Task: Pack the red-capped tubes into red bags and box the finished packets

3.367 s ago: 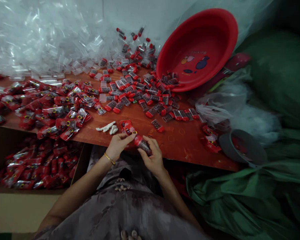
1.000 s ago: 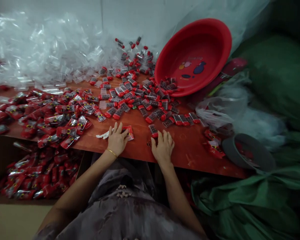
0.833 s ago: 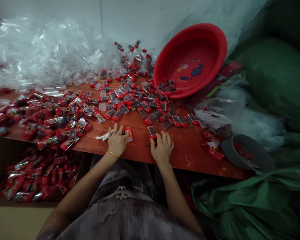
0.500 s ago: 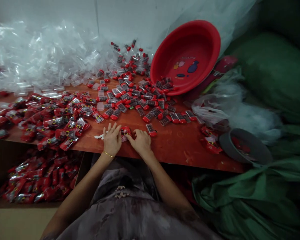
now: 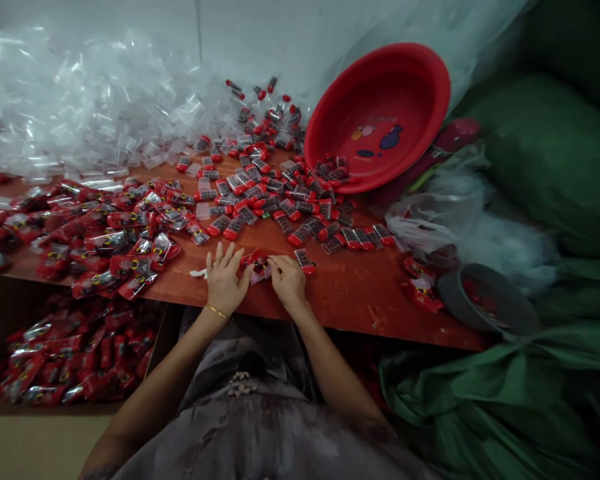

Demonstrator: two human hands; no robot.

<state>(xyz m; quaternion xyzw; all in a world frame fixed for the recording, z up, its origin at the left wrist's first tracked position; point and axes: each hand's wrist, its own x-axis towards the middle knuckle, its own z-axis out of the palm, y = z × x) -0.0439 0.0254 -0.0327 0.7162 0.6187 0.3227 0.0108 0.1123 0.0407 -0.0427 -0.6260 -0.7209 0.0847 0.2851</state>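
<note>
A small red printed packet [image 5: 258, 267] lies between my hands near the table's front edge. My left hand [image 5: 226, 279], with a thin gold bracelet at the wrist, rests with fingers spread, its thumb at the packet's left side. Bent fingers of my right hand [image 5: 289, 283] pinch the packet's right edge. Just past that hand lies a clear plastic case [image 5: 305, 261] with a red end and dark contents. A white scrap [image 5: 198, 273] pokes out left of my left hand.
Filled red packets [image 5: 107, 240] heap at the left, with more in a cardboard box [image 5: 80, 415] below. Clear empty sleeves [image 5: 80, 107] pile at the back left. Red-ended cases spread before a tilted red basin [image 5: 415, 100]. A grey bowl [image 5: 485, 300] stands at the right.
My left thumb has moved away from the index finger. The right fingers have drawn in to pinch the packet, whose red top has lifted and creased. The view has shifted slightly.
</note>
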